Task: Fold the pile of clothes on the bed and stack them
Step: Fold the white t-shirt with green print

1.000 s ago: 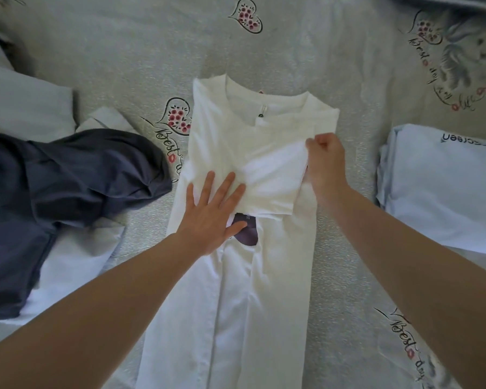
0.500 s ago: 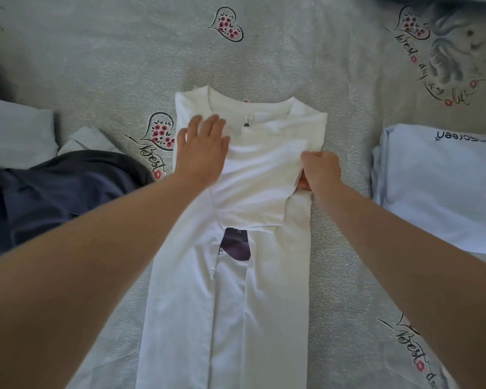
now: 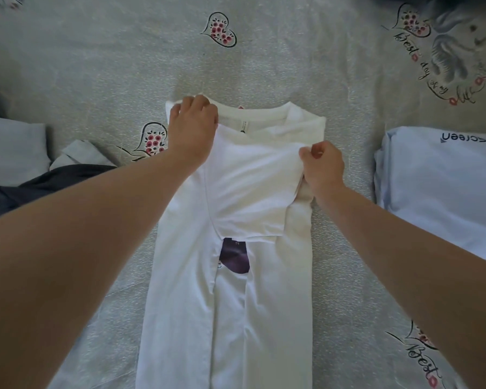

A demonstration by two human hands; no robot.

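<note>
Right hand (image 3: 323,167) pinches the edge of a sleeve flap on the white T-shirt (image 3: 230,304), thumb and fingers curled round the cloth at the shirt's right side. Left hand (image 3: 192,127) lies farther up on the left shoulder beside the collar, its fingertips curled over the shirt's top edge and gripping it. Between the two forearms the shirt lies flat on the bed (image 3: 264,51), folded into a narrow strip whose long axis runs from the near edge away, collar pointing to the far edge. Toward the bed's right edge sits a folded pale blue garment (image 3: 446,197); toward the left edge lies dark navy clothing (image 3: 40,189).
</note>
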